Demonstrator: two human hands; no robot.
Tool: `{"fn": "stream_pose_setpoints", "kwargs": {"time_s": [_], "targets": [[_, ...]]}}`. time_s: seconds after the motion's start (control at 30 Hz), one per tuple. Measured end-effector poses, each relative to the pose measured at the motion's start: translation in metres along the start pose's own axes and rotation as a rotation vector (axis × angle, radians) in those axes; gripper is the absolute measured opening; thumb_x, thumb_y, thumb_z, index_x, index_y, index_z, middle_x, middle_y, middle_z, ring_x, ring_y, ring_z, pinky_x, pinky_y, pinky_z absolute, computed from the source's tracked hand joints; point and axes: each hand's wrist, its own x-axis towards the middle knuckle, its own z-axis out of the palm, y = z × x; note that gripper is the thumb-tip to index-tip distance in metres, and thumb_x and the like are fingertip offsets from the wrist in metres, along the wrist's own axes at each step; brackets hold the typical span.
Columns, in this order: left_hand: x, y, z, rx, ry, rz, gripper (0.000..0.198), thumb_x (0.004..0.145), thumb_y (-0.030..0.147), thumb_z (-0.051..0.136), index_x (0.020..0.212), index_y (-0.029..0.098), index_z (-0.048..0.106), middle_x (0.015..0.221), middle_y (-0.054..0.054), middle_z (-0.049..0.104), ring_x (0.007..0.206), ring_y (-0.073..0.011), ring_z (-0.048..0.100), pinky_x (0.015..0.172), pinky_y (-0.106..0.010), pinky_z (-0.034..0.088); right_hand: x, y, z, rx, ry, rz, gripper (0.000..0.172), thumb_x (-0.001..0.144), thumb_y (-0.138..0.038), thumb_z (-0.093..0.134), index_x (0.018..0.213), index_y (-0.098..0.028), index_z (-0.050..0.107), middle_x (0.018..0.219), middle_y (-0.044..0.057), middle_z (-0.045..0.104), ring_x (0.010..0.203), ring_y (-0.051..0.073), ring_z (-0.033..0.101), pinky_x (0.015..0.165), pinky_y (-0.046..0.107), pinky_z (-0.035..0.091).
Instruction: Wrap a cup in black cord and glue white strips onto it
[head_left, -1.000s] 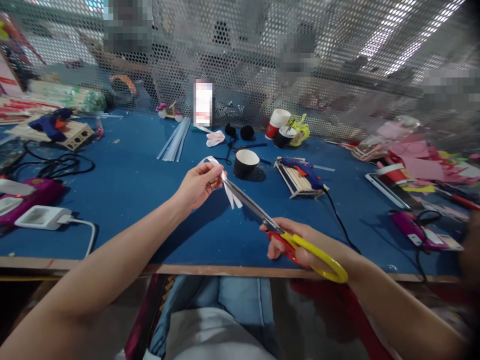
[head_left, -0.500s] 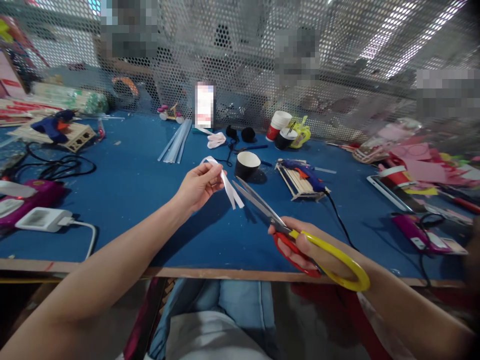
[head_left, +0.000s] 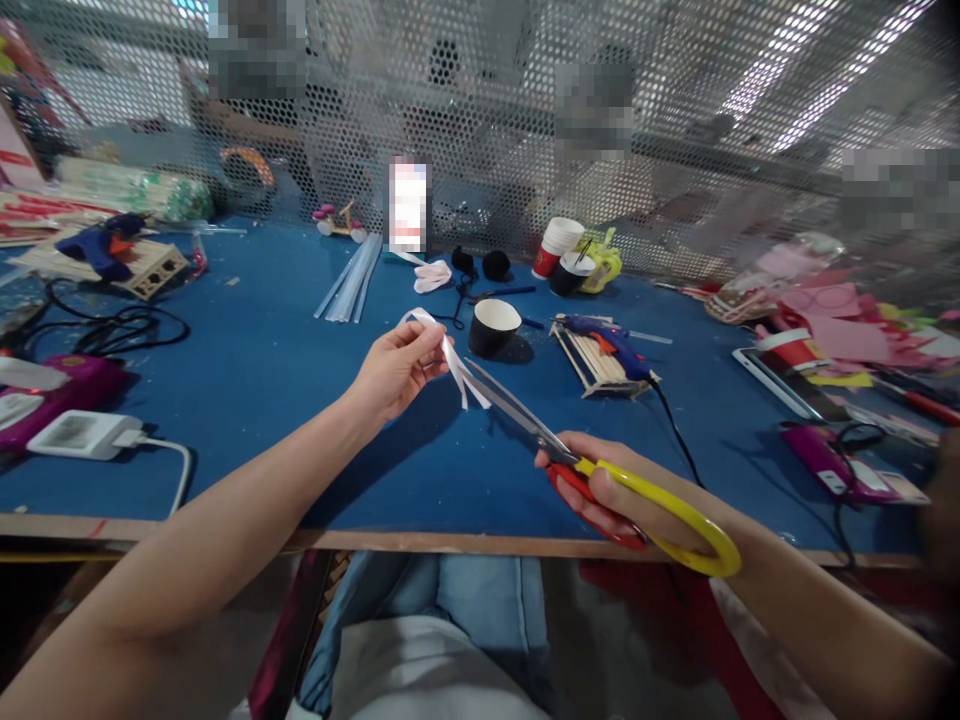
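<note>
Between its thumb and fingers, my left hand (head_left: 401,368) pinches a looped white ribbon (head_left: 454,368), whose two tails hang down to the right. My right hand (head_left: 600,485) grips a pair of scissors (head_left: 517,408) with one yellow and one red handle. The blades point up and left, and their tips reach the ribbon's tails; whether the ribbon lies between the blades I cannot tell. Just behind the blades stands a black-wrapped paper cup (head_left: 493,332) with a white inside.
A glue gun (head_left: 607,340) rests on a small wooden stick frame right of the cup. Glue sticks (head_left: 351,282), coiled pink ribbon (head_left: 432,275) and a lit phone (head_left: 407,205) are behind. At left are a purple power strip (head_left: 67,400) and another glue gun (head_left: 101,250).
The scissors' blades have drawn closer together, and their tips have shifted slightly left to the ribbon's tails. My left hand keeps its pinch on the ribbon.
</note>
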Motion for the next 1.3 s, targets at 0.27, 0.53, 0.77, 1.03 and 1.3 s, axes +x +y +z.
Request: {"fn": "stream_pose_setpoints", "kwargs": {"time_s": [0.27, 0.53, 0.77, 1.03, 1.3], "targets": [[0.000, 0.000, 0.000, 0.003, 0.006, -0.020, 0.026, 0.064, 0.029, 0.077, 0.069, 0.013, 0.057, 0.067, 0.001, 0.064, 0.058, -0.0072, 0.059, 0.057, -0.022, 0.050, 0.006, -0.005, -0.002, -0.037, -0.017, 0.044, 0.049, 0.068, -0.050, 0.058, 0.104, -0.019, 0.046, 0.063, -0.004, 0.046, 0.039, 0.004, 0.032, 0.032, 0.016, 0.026], [0.001, 0.006, 0.000, -0.016, 0.031, 0.002, 0.024, 0.065, 0.027, 0.077, 0.068, 0.013, 0.057, 0.063, 0.003, 0.061, 0.053, -0.0048, 0.055, 0.056, -0.020, 0.052, 0.004, -0.005, 0.000, -0.032, 0.021, 0.050, 0.042, 0.070, -0.043, 0.055, 0.103, -0.019, 0.047, 0.061, -0.005, 0.045, 0.037, 0.003, 0.030, 0.033, 0.016, 0.026], [-0.003, 0.001, 0.003, 0.017, 0.006, -0.014, 0.028, 0.062, 0.029, 0.079, 0.067, 0.013, 0.056, 0.066, 0.001, 0.063, 0.058, -0.0070, 0.059, 0.056, -0.021, 0.052, 0.007, 0.000, -0.002, 0.010, -0.046, -0.074, 0.051, 0.077, -0.059, 0.053, 0.106, -0.018, 0.046, 0.063, -0.005, 0.044, 0.041, 0.003, 0.028, 0.035, 0.016, 0.027], [-0.005, -0.003, 0.006, 0.037, -0.021, -0.011, 0.029, 0.060, 0.031, 0.080, 0.067, 0.013, 0.057, 0.064, 0.002, 0.061, 0.059, -0.0076, 0.059, 0.057, -0.021, 0.051, 0.019, 0.007, 0.003, 0.110, -0.105, -0.210, 0.060, 0.076, -0.068, 0.049, 0.109, -0.018, 0.046, 0.065, -0.005, 0.045, 0.043, 0.003, 0.030, 0.035, 0.016, 0.026], [-0.007, -0.001, 0.009, 0.020, -0.006, -0.006, 0.030, 0.059, 0.029, 0.080, 0.067, 0.012, 0.058, 0.061, 0.001, 0.061, 0.056, -0.0076, 0.059, 0.057, -0.021, 0.051, 0.026, 0.008, 0.010, 0.145, -0.083, -0.221, 0.054, 0.079, -0.068, 0.043, 0.104, -0.020, 0.047, 0.061, -0.006, 0.042, 0.038, 0.003, 0.027, 0.031, 0.015, 0.027]]}}
